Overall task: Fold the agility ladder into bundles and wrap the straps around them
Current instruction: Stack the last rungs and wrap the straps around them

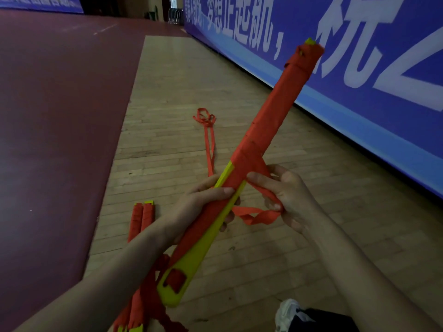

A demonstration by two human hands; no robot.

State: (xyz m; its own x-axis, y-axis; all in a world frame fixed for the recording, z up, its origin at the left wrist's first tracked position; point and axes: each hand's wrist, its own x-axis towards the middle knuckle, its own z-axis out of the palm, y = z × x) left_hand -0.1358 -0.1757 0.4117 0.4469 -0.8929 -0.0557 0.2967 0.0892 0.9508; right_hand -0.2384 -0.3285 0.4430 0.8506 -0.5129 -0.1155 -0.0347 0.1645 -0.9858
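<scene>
A long bundle of yellow ladder rungs (pixel 263 130) is tilted up to the right, most of it wound in red strap, with its bare yellow end low near my left forearm. My left hand (pixel 203 207) grips the bundle around its lower middle. To the right of the bundle, my right hand (pixel 285 195) pinches the loose red strap (pixel 256 214), which loops down below my fingers. Two wrapped bundles (pixel 141 216) lie on the floor to the left, partly hidden by my left arm.
More red strap (pixel 207 130) trails across the wooden floor (pixel 239 259) ahead. A blue banner wall (pixel 359 68) runs along the right. Dark red flooring (pixel 60 116) lies to the left. A white shoe (pixel 287 312) shows at the bottom.
</scene>
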